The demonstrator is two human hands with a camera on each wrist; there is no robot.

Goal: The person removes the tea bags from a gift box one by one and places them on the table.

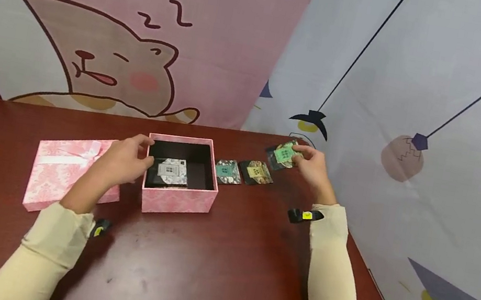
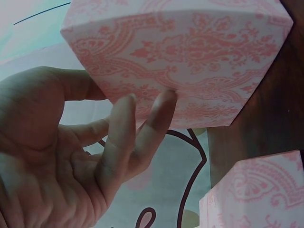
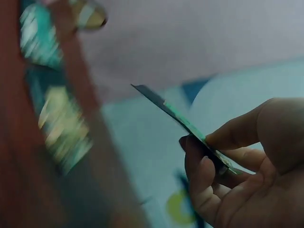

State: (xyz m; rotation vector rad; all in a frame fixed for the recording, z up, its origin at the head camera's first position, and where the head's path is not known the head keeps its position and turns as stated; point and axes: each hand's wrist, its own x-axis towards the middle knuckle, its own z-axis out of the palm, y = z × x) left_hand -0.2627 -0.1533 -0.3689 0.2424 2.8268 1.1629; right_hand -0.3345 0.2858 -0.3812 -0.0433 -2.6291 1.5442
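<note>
At its left wall, the open pink patterned box [image 1: 178, 202] is gripped by my left hand [image 1: 126, 157]. In the left wrist view, two fingertips touch the outside of the wall, while the thumb's tip is hidden behind it. Inside the box's black interior lies a small packet with a grey label [image 1: 172, 171]. Over the table's far right part, my right hand [image 1: 314, 168] pinches a small flat packet with a green label [image 1: 284, 153] between thumb and fingers. The right wrist view shows this packet [image 3: 175, 118] edge-on, tilted and clear of the table.
Right of the box lie a teal-labelled packet [image 1: 228, 172] and a yellow-labelled packet [image 1: 257, 173], side by side. The pink lid with a white ribbon [image 1: 59, 162] rests left of the box, partly behind the left arm. A printed wall cloth [image 1: 237, 54] borders the dark red table [image 1: 201, 271].
</note>
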